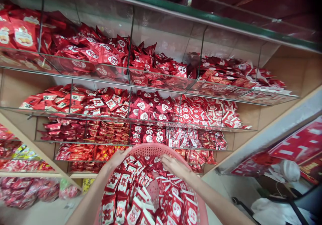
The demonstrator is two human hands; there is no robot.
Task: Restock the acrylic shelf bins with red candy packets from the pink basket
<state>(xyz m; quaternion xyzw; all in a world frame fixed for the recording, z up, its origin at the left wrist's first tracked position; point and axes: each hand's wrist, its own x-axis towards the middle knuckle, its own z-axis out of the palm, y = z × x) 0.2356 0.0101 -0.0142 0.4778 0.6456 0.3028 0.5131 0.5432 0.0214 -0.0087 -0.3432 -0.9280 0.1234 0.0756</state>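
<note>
A pink plastic basket [157, 147] with a perforated rim is in front of me, full of small red-and-white wrapped candy packets [123, 183]. My left hand [120, 156] is closed on the basket's far left rim. My right hand [174, 166] reaches inside the right rim, with its fingers bent together over dark red packets [156, 164] at the basket's far side. What lies under those fingertips is hidden. Part of the pink basket bottom shows between the packets on the left and right.
Glass-fronted shelves [151, 121] rise beyond the basket, divided into compartments of red packets [110, 55]. Filled plastic bags [27, 189] lie on the floor at left. A sloping wooden side panel [266, 116], a dark chair frame [293, 206] and white bags [279, 210] are at right.
</note>
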